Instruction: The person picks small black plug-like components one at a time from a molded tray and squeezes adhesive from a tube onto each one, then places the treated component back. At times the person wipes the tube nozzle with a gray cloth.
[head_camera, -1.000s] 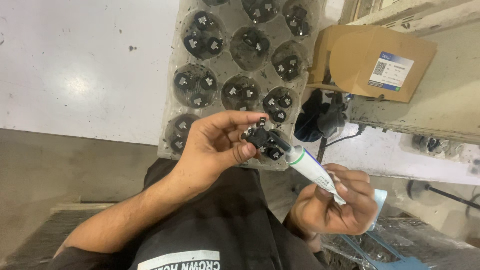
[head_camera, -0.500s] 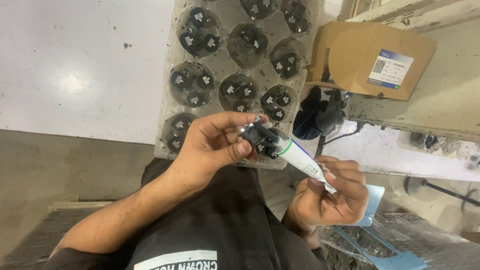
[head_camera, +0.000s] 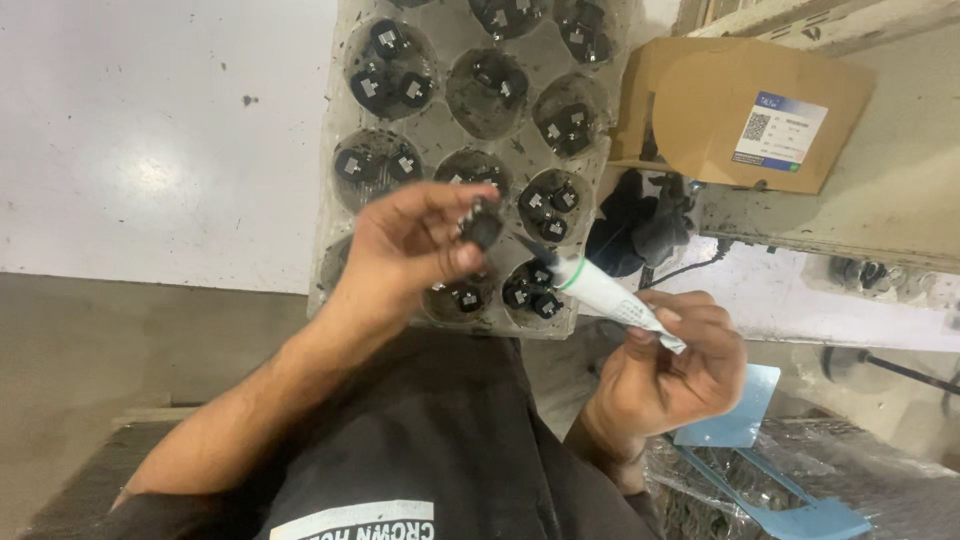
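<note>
The left hand (head_camera: 415, 250) pinches a small black part (head_camera: 484, 224) between thumb and fingertips, above the clear tray (head_camera: 440, 110) of like parts on the white counter (head_camera: 150, 130); the right hand (head_camera: 665, 375) is closed around a white tube (head_camera: 610, 298), its dark nozzle just beside the part, perhaps touching; a cardboard box (head_camera: 700, 110) lies well apart.
</note>
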